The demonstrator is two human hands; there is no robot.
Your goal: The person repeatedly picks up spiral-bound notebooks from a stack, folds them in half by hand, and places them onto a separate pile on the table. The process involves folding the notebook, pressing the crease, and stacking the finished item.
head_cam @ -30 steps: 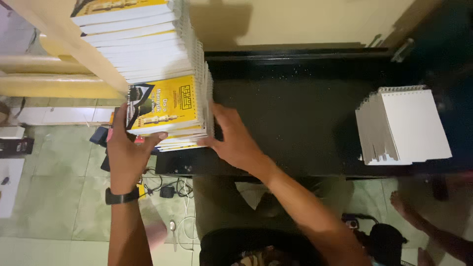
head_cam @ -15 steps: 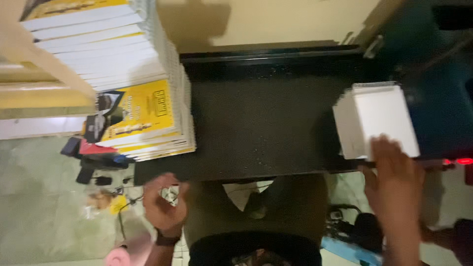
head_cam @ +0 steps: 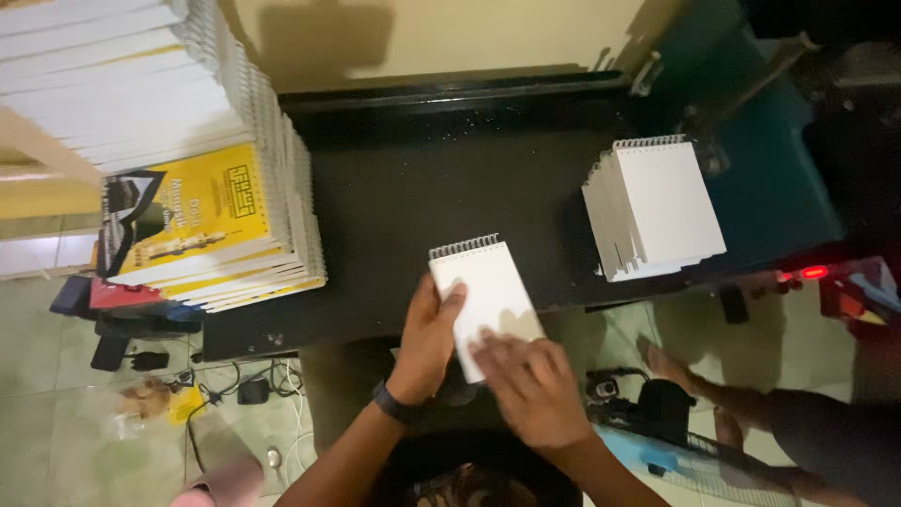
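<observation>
Left hand (head_cam: 427, 343) gripped white notepad (head_cam: 485, 299) at its 9 o'clock edge | right hand (head_cam: 530, 385) lay flat, fingers spread, on its 6 o'clock corner | black table (head_cam: 422, 188) beneath | notepad stack (head_cam: 657, 207) at 2 o'clock

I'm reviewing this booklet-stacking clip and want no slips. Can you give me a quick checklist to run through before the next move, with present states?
1. Left hand grips the white spiral booklet: ok.
2. Right hand lies on its lower part: ok.
3. Black table has bare room ahead: ok.
4. White booklet stack sits fanned, not squared: not ok.
5. Yellow-covered stack overhangs the table edge: not ok.
6. Booklet's binding intact: cannot tell.
</observation>
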